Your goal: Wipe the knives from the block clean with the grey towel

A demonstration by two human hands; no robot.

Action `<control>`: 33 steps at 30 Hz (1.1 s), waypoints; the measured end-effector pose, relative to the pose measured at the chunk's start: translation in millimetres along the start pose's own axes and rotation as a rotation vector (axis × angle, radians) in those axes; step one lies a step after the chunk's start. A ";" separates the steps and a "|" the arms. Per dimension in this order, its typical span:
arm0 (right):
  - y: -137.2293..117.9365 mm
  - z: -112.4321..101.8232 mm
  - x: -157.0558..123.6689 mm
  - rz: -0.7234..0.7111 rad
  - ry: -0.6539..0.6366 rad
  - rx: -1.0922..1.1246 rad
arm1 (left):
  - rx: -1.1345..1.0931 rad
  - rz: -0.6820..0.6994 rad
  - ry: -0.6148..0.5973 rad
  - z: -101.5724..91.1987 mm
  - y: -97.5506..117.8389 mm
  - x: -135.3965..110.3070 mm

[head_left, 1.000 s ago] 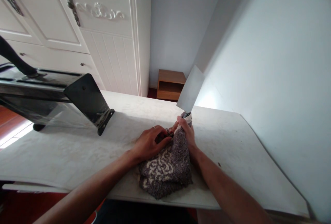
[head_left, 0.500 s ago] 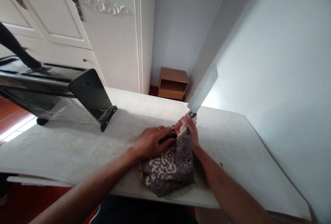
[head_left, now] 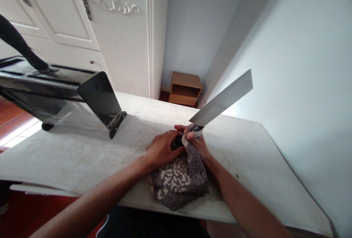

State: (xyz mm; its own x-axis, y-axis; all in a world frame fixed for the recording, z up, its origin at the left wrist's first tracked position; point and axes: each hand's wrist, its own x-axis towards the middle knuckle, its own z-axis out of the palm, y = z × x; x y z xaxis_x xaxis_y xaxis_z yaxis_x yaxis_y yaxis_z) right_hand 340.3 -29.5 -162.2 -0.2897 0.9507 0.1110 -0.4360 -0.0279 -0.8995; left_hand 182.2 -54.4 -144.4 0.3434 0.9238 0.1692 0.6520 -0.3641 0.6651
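Note:
A knife with a broad, square-tipped blade [head_left: 223, 98] points away from me to the upper right over the white table. My left hand [head_left: 162, 149] is closed around its dark handle. Wrapped around the handle beside the blade is a purple-grey towel [head_left: 178, 179] with a cream pattern, pinched there by my right hand [head_left: 199, 145]. The rest of the towel hangs down onto the tabletop below my hands. Folds and fingers hide part of the handle.
On the left of the table [head_left: 132, 106] stands a black slotted knife rack [head_left: 99, 88] with a dark handle sticking up. Behind are a white cabinet [head_left: 123, 51] and a small wooden nightstand [head_left: 185, 80]. A pale wall [head_left: 308, 69] borders the right side.
The knife has turned, so its blade now leans further right and shows more of its flat face. My right hand and the towel fold at the handle have shifted slightly left and toward me.

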 end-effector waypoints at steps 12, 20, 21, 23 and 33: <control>-1.1 4.9 -2.5 0.032 -0.109 -0.039 | -0.109 0.096 -0.006 4.1 -3.0 1.5; -3.5 11.8 -2.6 -0.031 -0.046 -0.188 | -0.129 0.092 -0.123 4.4 -11.9 3.4; -3.8 13.1 -3.0 -0.045 -0.012 -0.206 | -0.143 0.088 -0.129 4.2 -12.2 4.0; -4.6 15.1 -3.8 -0.066 0.052 -0.243 | -0.179 0.094 -0.128 3.6 -11.4 4.5; -15.2 1.7 -0.8 -0.066 0.298 -0.166 | -0.076 -0.008 -0.146 -0.7 -5.2 1.9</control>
State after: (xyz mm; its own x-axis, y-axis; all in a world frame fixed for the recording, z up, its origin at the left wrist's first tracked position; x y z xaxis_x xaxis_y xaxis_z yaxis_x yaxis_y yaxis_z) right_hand 345.7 -30.4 -147.9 0.0065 0.9979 0.0652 -0.2943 0.0642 -0.9535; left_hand 178.9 -50.7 -147.1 0.4364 0.8978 0.0592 0.6044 -0.3413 0.7198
